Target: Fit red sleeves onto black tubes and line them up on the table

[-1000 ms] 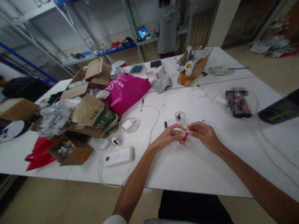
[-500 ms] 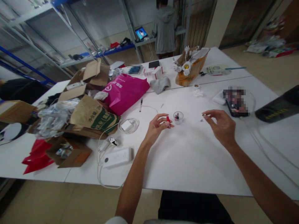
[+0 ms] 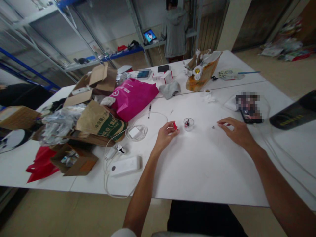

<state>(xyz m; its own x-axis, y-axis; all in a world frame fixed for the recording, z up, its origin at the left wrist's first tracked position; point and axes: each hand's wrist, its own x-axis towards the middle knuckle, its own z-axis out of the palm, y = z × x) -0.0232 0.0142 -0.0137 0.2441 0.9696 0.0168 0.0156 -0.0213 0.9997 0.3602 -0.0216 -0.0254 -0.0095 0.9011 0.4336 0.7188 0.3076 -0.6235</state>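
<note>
Beside the left hand (image 3: 165,135), a clear cup (image 3: 189,124) holds small dark bits.

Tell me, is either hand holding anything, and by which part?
The left hand pinches a small red piece at its lower end. The right hand holds nothing, fingertips by a tiny speck.

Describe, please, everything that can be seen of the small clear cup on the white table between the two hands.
The small clear cup looks like thin see-through plastic, round and low, with an open top. It stands upright on the white table. Inside are a few tiny pieces, dark and reddish; what they are is too small to tell. The left hand, which pinches a small red part, is just beside the cup and does not touch it. The right hand rests farther off, on the cup's other side.
</note>
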